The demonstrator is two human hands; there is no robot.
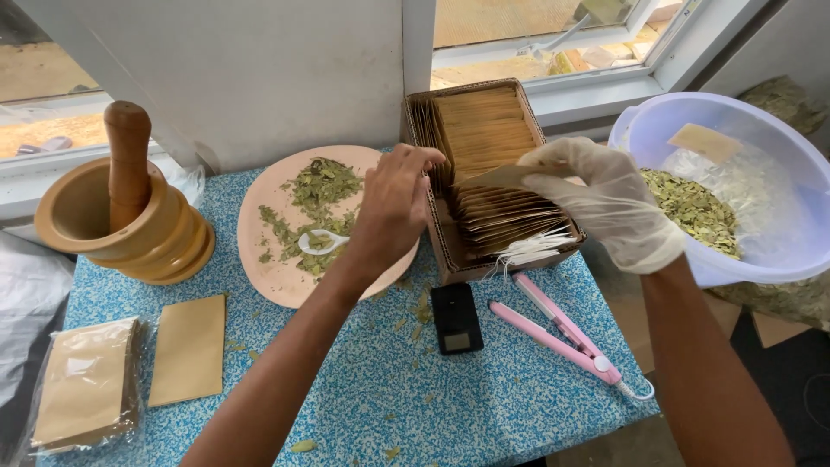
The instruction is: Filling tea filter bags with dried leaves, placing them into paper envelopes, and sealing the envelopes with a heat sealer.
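two hands meet over the open brown cardboard box (450, 251) of packed paper sachets: gloved right hand (605, 203) pinches a tan paper sachet (510, 175), bare left hand (393, 207) curls fingers into the row, parting it. pink plate of dried leaves (268, 259) waits alongside on the desk (389, 389).

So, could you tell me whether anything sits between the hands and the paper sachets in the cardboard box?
Nothing visible does. The left hand and gloved right hand are already at the paper sachets in the cardboard box, the right pinching one.
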